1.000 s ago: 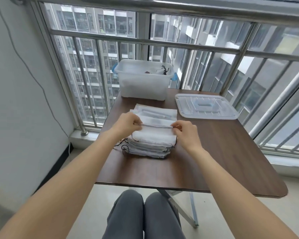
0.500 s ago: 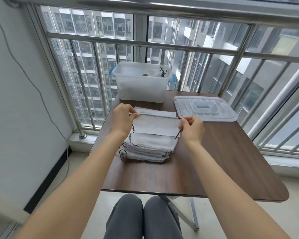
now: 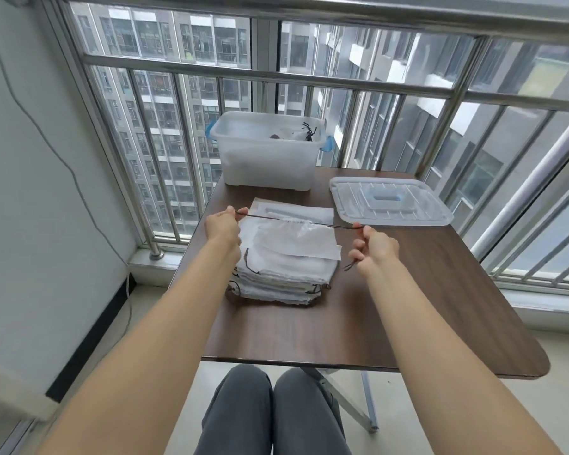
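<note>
Pouch (image 3: 293, 238): thin white drawstring bag held just above the stack, its mouth gathered on the cord.
Cord (image 3: 263, 217): dark, taut between both hands.
Handling: probably very light, limp and sheer; take it by the cord ends, not the cloth.
Left hand (image 3: 222, 226): thumb and forefinger pinch the left cord end.
Right hand (image 3: 376, 247): fingertips pinch the right end, other fingers curled.
Stack (image 3: 283, 277): similar pouches on the table (image 3: 408, 307).
Beyond: open bin (image 3: 266, 159), with its lid (image 3: 391, 205) beside it.

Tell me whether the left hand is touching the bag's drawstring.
Touching. The head view shows the left hand pinching the drawstring at its end, between fingertips.
</note>
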Demonstrator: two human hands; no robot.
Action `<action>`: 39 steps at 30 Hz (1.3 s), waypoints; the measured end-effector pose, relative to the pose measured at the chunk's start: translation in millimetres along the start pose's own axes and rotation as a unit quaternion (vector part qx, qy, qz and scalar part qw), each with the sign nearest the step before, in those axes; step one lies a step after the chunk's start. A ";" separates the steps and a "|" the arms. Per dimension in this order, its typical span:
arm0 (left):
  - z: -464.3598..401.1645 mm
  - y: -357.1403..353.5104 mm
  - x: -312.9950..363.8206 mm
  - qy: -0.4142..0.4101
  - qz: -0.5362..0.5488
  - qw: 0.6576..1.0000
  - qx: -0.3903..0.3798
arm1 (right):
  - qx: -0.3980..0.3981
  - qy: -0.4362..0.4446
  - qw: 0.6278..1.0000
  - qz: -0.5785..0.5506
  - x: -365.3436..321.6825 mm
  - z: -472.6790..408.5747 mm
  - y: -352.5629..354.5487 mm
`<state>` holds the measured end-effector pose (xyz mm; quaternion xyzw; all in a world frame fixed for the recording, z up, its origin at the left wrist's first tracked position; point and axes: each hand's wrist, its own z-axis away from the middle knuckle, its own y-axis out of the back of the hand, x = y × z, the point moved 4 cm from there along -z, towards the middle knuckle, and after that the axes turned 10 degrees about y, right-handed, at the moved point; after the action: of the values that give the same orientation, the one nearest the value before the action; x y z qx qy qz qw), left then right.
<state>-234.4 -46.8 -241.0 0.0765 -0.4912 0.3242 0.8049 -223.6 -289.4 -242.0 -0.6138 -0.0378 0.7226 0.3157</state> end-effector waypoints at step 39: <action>39.4 -19.7 -5.1 -0.389 -0.596 0.699 0.060 | -0.190 0.413 0.566 0.688 2.2 37.8 -19.3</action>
<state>-253.4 -81.9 -221.4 0.5206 -0.5921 -0.2537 0.5604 -250.3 -260.3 -226.2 -0.7318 0.3936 0.3651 -0.4198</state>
